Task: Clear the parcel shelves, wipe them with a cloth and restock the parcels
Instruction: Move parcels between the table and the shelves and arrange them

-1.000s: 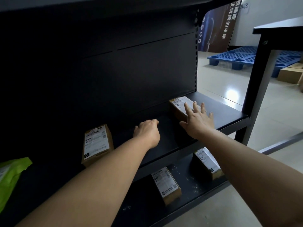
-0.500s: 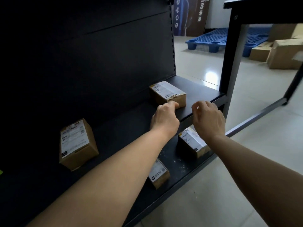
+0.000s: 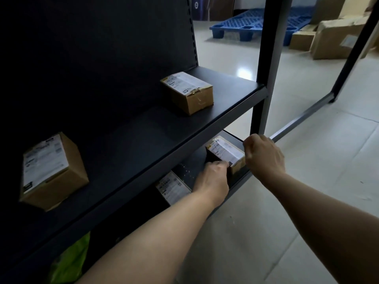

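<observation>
- We stood at a black rack (image 3: 102, 58) with a tiled floor to its right.
- Its upper shelf (image 3: 143, 140) carried two parcels, well apart: box A (image 3: 51, 171) at the left, tilted on an edge, and box B (image 3: 188, 93) at the right, lying flat.
- A blue pallet (image 3: 235, 27) and brown cartons (image 3: 336, 37) sat on the floor far behind.
- The lower shelf (image 3: 190, 171) held box C (image 3: 225, 150) at its right end and box D (image 3: 172, 186) to the left of it, partly hidden.
- A green bag (image 3: 71, 261) showed under the upper shelf's left part.
- Our left hand (image 3: 213, 179) gripped box C at its near left corner, fingers curled.
- Our right hand (image 3: 264, 154) was curled just beside box C's right edge; we could not tell whether it held anything.
</observation>
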